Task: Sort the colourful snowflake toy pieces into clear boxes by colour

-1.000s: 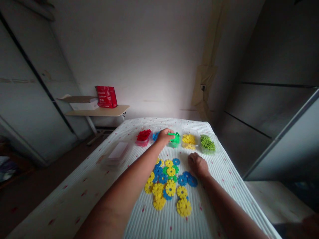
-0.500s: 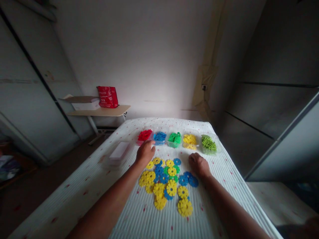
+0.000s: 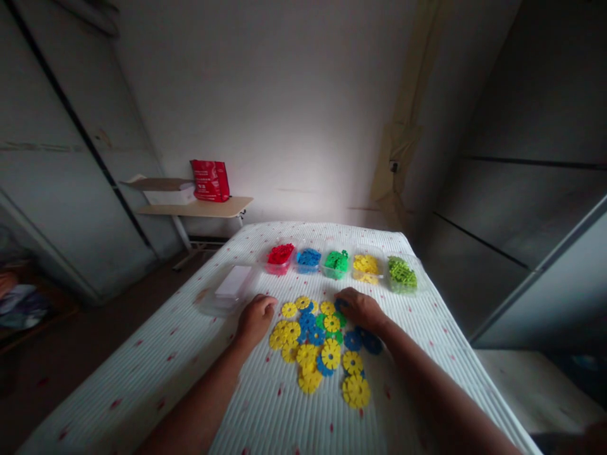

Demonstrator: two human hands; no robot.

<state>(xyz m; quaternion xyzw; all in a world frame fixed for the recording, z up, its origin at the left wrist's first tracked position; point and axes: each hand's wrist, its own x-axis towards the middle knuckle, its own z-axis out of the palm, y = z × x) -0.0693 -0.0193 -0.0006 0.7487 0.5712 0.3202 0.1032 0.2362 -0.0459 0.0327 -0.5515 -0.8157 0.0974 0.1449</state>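
Observation:
A loose cluster of notched plastic snowflake discs lies flat on the bed: yellow discs (image 3: 331, 354), blue discs (image 3: 315, 335) and partly covered green discs (image 3: 338, 319). At its left edge rests my left hand (image 3: 256, 321), fingers curled together near a yellow disc (image 3: 289, 309); what they hold, if anything, is hidden. My right hand (image 3: 363, 308) reaches over the cluster's upper right, its fingertips closed on a blue snowflake disc (image 3: 340, 304) that they partly cover. Beneath the right wrist are more blue discs (image 3: 353, 340).
Beyond the cluster stands a row of clear tubs with red pieces (image 3: 280, 254), blue pieces (image 3: 308, 259), green pieces (image 3: 337, 261), yellow pieces (image 3: 367, 265) and lime pieces (image 3: 402, 273). A clear container with a white block (image 3: 233, 282) lies left. A side table (image 3: 208, 208) bears a red bag (image 3: 210, 181).
My left hand has drawn back from the blue tub toward me and left. My right hand has moved left onto the blue disc at the cluster's upper right. The view has shifted slightly.

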